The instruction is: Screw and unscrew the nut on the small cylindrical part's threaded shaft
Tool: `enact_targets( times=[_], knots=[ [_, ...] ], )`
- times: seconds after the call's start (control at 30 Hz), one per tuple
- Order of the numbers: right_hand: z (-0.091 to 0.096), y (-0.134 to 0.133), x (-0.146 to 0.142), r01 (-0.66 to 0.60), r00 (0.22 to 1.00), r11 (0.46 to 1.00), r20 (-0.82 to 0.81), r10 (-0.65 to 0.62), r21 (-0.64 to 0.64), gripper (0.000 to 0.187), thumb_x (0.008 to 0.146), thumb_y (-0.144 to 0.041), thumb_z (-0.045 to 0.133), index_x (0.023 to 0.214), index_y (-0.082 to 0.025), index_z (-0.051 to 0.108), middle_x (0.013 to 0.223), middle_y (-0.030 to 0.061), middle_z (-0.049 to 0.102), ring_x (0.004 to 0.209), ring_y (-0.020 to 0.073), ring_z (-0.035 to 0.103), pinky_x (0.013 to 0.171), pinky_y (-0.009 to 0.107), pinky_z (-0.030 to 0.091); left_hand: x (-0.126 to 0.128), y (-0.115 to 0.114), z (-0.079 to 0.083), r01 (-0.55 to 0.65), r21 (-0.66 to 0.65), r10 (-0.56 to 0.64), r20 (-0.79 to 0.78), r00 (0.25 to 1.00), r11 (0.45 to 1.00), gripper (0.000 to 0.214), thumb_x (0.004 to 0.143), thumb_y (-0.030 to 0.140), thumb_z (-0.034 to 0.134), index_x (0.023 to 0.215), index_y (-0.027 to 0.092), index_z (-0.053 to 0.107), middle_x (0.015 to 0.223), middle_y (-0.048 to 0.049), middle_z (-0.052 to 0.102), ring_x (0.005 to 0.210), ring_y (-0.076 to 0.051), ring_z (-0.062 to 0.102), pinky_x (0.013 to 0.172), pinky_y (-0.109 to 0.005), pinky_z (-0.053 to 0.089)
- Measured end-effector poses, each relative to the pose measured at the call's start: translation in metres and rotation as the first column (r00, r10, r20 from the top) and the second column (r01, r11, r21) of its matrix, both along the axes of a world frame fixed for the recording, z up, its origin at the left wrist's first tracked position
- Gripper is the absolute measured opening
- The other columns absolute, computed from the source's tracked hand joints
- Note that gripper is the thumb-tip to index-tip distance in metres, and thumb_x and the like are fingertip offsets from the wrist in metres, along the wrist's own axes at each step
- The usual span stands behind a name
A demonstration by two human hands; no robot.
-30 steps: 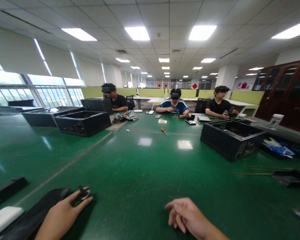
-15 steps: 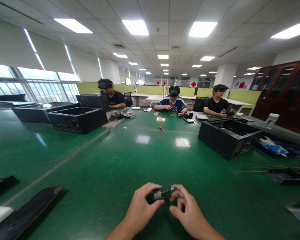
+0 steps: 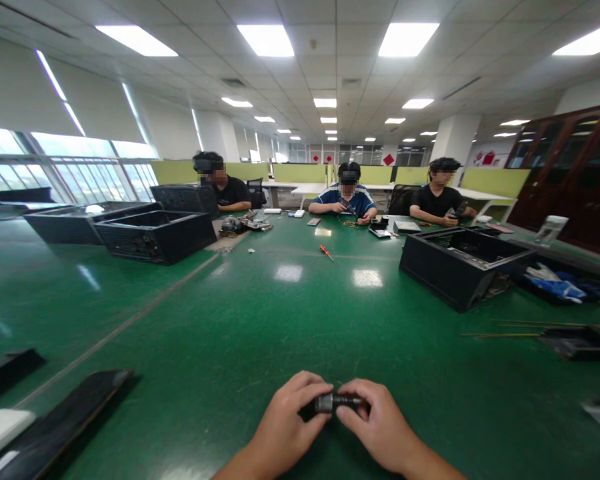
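Hands met low at the middle of the view, just above the green table [image 3: 260, 320]: the left hand [image 3: 287, 423] and the right hand [image 3: 377, 427] pinched between them a small dark metal cylinder [image 3: 337, 402], lying level, its left end under the left fingertips and its right end under the right thumb and forefinger. Both hands were closed on it, fingers curled; what the part was could not be told. To the left a long black panel [image 3: 55, 427] lay flat on the table, with a white slab [image 3: 3, 430] just beside it at the edge of the view. Further off on the right stood an open black computer case [image 3: 460, 267], and on the left another black case [image 3: 155, 237]. An orange-handled screwdriver [image 3: 325, 252] lay alone near the middle of the table. At the far end three other people sat, their own hands on small parts before them
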State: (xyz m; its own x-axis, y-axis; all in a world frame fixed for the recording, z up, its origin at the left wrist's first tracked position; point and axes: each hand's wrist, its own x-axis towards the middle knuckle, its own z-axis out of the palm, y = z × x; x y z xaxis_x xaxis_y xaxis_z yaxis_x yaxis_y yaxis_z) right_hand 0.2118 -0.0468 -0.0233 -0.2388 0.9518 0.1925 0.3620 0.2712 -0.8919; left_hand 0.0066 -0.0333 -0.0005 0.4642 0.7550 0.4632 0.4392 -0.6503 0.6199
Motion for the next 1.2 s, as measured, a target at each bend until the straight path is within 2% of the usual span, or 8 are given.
enact_targets(
  times=[0.13,0.23,0.53,0.9,1.07,1.2],
  knots=[
    [0.006,0.0,-0.002,-0.028,1.0,1.0,-0.004,0.028,0.006,0.021,0.09,-0.032,0.061,0.084,-0.02,0.076,0.077,0.0044,0.071,0.07,0.0185,0.061,0.065,0.028,0.041,0.001,-0.002,-0.001,0.007,0.02,-0.006,-0.014,1.0,1.0,0.038,0.077,0.01,0.068,0.111,0.028,0.07,0.098,-0.0054,0.071,0.09,-0.019,0.069,0.081,-0.03,0.057],
    [0.006,0.001,-0.002,-0.023,1.0,1.0,0.016,0.022,0.022,0.021,0.091,-0.032,0.061,0.082,-0.02,0.076,0.077,0.0046,0.072,0.071,0.0191,0.062,0.066,0.028,0.041,0.001,-0.001,-0.004,-0.008,-0.013,0.008,-0.017,1.0,1.0,0.038,0.079,0.011,0.069,0.113,0.028,0.069,0.101,-0.0058,0.07,0.093,-0.019,0.068,0.083,-0.03,0.056],
    [0.003,0.0,-0.002,0.002,1.0,1.0,-0.013,-0.002,0.004,0.013,0.087,-0.027,0.065,0.089,-0.02,0.076,0.081,0.0038,0.071,0.072,0.0184,0.061,0.066,0.027,0.042,-0.001,0.0,-0.009,-0.024,-0.042,0.024,-0.013,1.0,0.999,0.039,0.08,0.012,0.071,0.116,0.027,0.068,0.102,-0.0056,0.069,0.095,-0.019,0.068,0.085,-0.03,0.055],
    [0.005,-0.001,-0.002,0.015,1.0,1.0,0.003,-0.015,0.0,0.013,0.087,-0.026,0.063,0.088,-0.02,0.074,0.078,0.0016,0.069,0.069,0.0165,0.058,0.063,0.025,0.039,-0.004,0.002,-0.015,-0.037,-0.068,0.035,-0.032,0.999,0.997,0.041,0.081,0.011,0.07,0.118,0.028,0.066,0.105,-0.0049,0.068,0.098,-0.018,0.066,0.088,-0.031,0.054],
    [0.003,0.0,-0.001,0.009,1.0,1.0,-0.006,-0.009,-0.016,0.019,0.09,-0.032,0.06,0.085,-0.019,0.074,0.075,0.002,0.067,0.068,0.0169,0.058,0.062,0.025,0.039,-0.005,0.0,-0.013,-0.04,-0.056,0.039,-0.021,0.999,0.998,0.041,0.08,0.01,0.07,0.117,0.028,0.067,0.105,-0.0053,0.068,0.098,-0.019,0.066,0.087,-0.031,0.054],
    [0.002,-0.001,-0.001,0.016,1.0,1.0,-0.003,-0.016,-0.014,0.017,0.089,-0.031,0.061,0.087,-0.02,0.073,0.075,0.0012,0.066,0.066,0.0159,0.056,0.061,0.025,0.038,-0.004,0.0,-0.01,-0.038,-0.048,0.037,-0.016,0.999,0.998,0.039,0.081,0.011,0.069,0.116,0.027,0.067,0.105,-0.0055,0.068,0.097,-0.018,0.066,0.087,-0.03,0.054]
  ],
)
